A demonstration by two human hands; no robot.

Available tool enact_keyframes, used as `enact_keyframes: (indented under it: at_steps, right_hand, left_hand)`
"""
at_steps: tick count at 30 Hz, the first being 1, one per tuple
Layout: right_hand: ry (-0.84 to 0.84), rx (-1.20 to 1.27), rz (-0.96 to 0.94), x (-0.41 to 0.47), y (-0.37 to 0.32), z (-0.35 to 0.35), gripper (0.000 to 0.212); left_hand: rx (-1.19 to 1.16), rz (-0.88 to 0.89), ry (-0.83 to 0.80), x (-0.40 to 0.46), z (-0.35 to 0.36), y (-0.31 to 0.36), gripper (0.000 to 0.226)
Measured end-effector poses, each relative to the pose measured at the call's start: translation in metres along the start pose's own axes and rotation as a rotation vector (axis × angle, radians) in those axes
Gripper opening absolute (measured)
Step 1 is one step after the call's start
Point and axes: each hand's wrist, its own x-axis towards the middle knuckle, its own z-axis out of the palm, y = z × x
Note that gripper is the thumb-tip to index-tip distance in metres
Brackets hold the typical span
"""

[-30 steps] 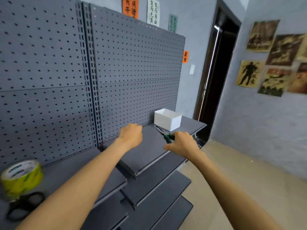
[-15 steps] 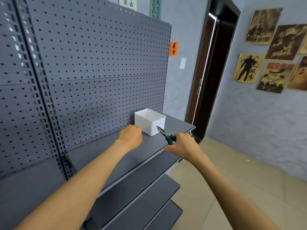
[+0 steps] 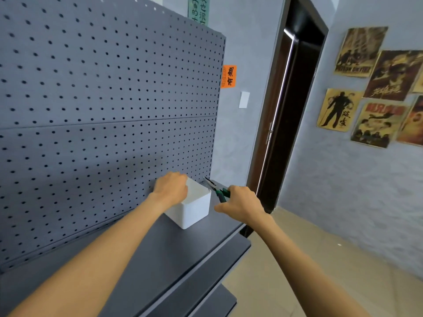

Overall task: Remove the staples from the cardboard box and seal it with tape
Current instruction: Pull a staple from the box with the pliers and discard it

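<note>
My left hand [image 3: 170,188] hovers over the near left rim of a small white open bin [image 3: 194,210], with its fingers curled downward. Whether it holds anything is hidden. My right hand [image 3: 240,202] grips green-handled needle-nose pliers [image 3: 217,191], whose jaws point up and left past the bin's right corner. The bin stands on the grey top shelf [image 3: 171,259] near its right end. Neither the cardboard box nor the tape is in view.
A grey pegboard [image 3: 103,110] rises right behind the shelf. Lower shelves [image 3: 206,300] step out below. A dark doorway [image 3: 290,110] opens to the right of the rack, with tan floor [image 3: 286,271] beyond and posters [image 3: 375,88] on the right wall.
The view swung right, so the tape roll and scissors on the left left the frame. Both hands travelled to the white bin, and my left hand now sits over its rim.
</note>
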Motion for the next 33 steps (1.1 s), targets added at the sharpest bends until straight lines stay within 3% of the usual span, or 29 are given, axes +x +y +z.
enact_keyframes:
  at_steps: [12,19,33]
  right_hand:
    - [-0.168,-0.006,-0.194,0.109,-0.006,0.024,0.039]
    - [-0.317,-0.110,-0.292,0.148,-0.017,0.049,0.036]
    - [-0.377,-0.320,-0.434,0.177,-0.034,0.072,0.029]
  left_hand:
    - [0.045,-0.155,0.001,0.049,0.015,-0.039,0.018]
    - [0.077,-0.297,-0.024,0.046,0.027,-0.054,0.024]
    - [0.123,-0.437,-0.082,0.040,0.044,-0.064,0.034]
